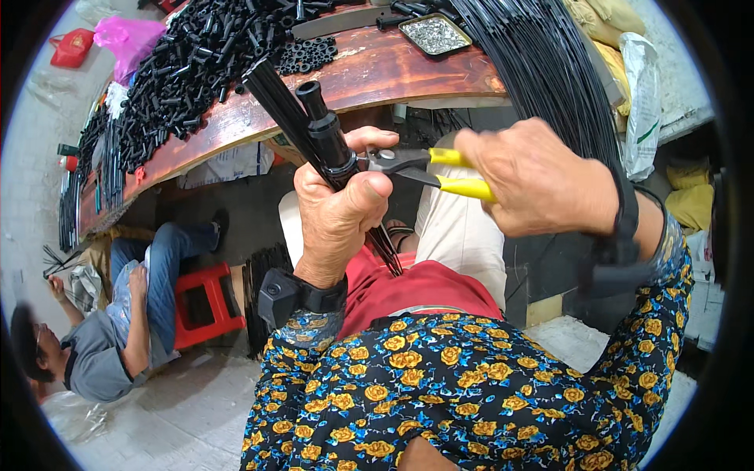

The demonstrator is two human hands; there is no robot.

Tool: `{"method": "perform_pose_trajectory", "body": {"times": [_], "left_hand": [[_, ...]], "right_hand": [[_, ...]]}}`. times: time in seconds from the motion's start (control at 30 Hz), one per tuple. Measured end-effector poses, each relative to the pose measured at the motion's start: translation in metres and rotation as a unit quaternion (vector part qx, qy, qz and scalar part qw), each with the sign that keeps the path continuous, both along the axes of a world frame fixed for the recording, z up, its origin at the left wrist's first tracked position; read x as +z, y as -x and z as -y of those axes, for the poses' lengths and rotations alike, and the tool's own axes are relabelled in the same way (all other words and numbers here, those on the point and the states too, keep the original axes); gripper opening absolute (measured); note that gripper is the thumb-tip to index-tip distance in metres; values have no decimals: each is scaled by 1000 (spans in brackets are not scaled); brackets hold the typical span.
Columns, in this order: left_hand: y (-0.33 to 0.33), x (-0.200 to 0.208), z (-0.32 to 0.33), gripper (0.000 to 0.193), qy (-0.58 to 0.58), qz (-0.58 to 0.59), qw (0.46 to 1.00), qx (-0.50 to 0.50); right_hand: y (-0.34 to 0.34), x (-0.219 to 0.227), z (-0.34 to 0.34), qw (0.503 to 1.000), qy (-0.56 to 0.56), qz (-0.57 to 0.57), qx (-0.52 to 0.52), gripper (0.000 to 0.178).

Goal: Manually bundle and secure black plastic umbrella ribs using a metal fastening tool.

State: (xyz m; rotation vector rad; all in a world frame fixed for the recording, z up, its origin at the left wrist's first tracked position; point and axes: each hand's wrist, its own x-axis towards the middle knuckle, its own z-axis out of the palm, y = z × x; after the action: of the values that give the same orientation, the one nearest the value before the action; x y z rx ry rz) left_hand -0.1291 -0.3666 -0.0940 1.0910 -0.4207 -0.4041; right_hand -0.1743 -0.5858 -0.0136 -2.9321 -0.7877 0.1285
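My left hand (338, 208) is wrapped round a bundle of thin black rods (276, 98), which look like umbrella ribs. At the top of this grip stands a black plastic tubular fitting (330, 141) with a flared collar, tilted to the left. My right hand (542, 177), slightly blurred, is closed round the yellow handles of the pliers (416, 166). Their metal jaws meet the collar's right side, between my left thumb and index finger. Whether they bite on a wire there is too small to tell. The rods' lower ends point down toward my lap.
A reddish wooden table (393, 67) curves across the front. It carries a heap of black tubular fittings (204, 63), a metal tray (434, 35) of small bits and long black rods (542, 71). Another person (110, 353) sits at left near a red stool (206, 306).
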Motion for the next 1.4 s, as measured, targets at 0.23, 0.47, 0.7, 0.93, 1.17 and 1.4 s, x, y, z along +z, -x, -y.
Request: {"method": "perform_pose_trajectory", "body": {"times": [0.23,0.47,0.7,0.93,1.17,1.4], "left_hand": [[9,-4,-1,102,-3,-24,999,-40],[4,0,4,108,51,-165,985,1],[-2,2,3,104,3,-125,991,53],[-5,0,8,101,12,-131,989,66],[-6,1,7,100,14,-126,989,80],[-7,-1,8,97,22,-131,987,88]], "right_hand": [[-33,-27,32,579,-314,-751,57,28],[-27,-36,25,612,-380,-691,55,53],[-12,-28,5,906,-310,-285,34,54],[11,-47,-22,981,-145,91,-91,76],[10,-58,-31,974,-144,134,-108,74],[4,-72,-31,969,-134,180,-102,75]]}}
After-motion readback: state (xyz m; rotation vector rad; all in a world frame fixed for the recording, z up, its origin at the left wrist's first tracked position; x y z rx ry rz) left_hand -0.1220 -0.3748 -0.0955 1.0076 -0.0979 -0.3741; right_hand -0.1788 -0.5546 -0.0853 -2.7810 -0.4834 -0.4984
